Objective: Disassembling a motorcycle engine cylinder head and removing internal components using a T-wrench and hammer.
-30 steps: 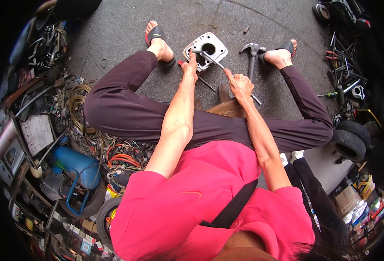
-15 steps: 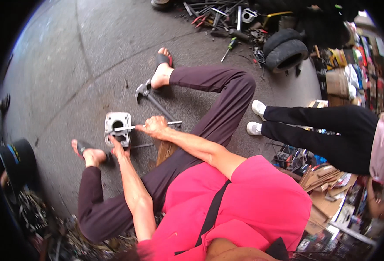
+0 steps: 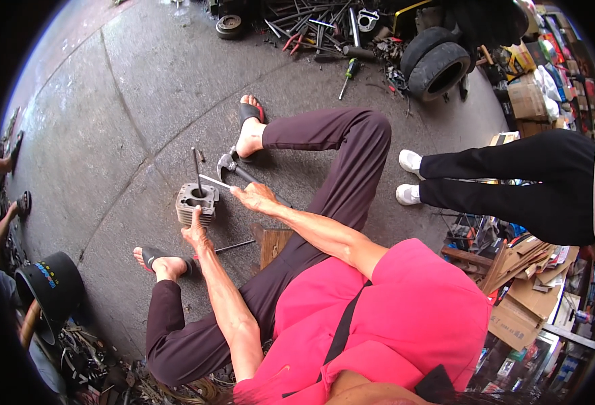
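A grey finned engine cylinder (image 3: 188, 212) sits on the concrete between my feet, its bored top face up. My left hand (image 3: 196, 233) is closed on its near side, thumb near the top face. A thin dark rod (image 3: 195, 169) rises upright at the bore; whether its lower end rests inside I cannot tell. My right hand (image 3: 256, 197) grips a flat silver metal bar (image 3: 214, 181), its far end over the cylinder's edge. Just beyond that hand lies a claw hammer (image 3: 229, 164), its handle partly hidden.
A wooden block (image 3: 274, 247) and a thin rod (image 3: 235, 246) are by my legs. Tyres (image 3: 439, 71), a green-handled screwdriver (image 3: 349, 73) and piled tools lie farther off. A person in black trousers (image 3: 500, 165) stands right, near cardboard (image 3: 517, 317). A black bucket (image 3: 53, 287) is left.
The view has shifted. My left hand has moved from the cylinder's top to its near side, where fins now show. The dark rod now stands upright, and the bar slants differently.
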The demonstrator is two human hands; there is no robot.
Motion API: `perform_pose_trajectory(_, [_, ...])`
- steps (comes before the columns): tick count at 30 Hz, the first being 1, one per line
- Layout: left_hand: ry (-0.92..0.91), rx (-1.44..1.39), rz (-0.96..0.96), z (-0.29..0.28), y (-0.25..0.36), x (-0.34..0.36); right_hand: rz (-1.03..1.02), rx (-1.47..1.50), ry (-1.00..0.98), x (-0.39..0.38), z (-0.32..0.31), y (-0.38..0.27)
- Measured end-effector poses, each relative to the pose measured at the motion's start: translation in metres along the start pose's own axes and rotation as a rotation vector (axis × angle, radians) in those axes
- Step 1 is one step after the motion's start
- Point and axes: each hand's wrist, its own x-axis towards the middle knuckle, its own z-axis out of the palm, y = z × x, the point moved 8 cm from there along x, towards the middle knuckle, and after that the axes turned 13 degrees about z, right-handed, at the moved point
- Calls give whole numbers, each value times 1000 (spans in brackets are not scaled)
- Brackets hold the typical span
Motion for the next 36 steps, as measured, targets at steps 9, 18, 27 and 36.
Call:
perform_pose_trajectory(9, [13, 252, 271, 7, 46, 8, 41, 10, 80, 9, -21, 11])
perform_pose_trajectory(18, [-194, 1003, 875, 38, 70, -34, 19, -26, 104, 9, -18, 3])
perform_pose_trajectory(27, [-573, 1255, 1026, 67, -3, -94, -43, -79, 62, 1, -19, 0])
perform_pose_trajectory(36, [-477, 1298, 1080, 63, 17, -80, -177, -198, 60, 1, -11, -12])
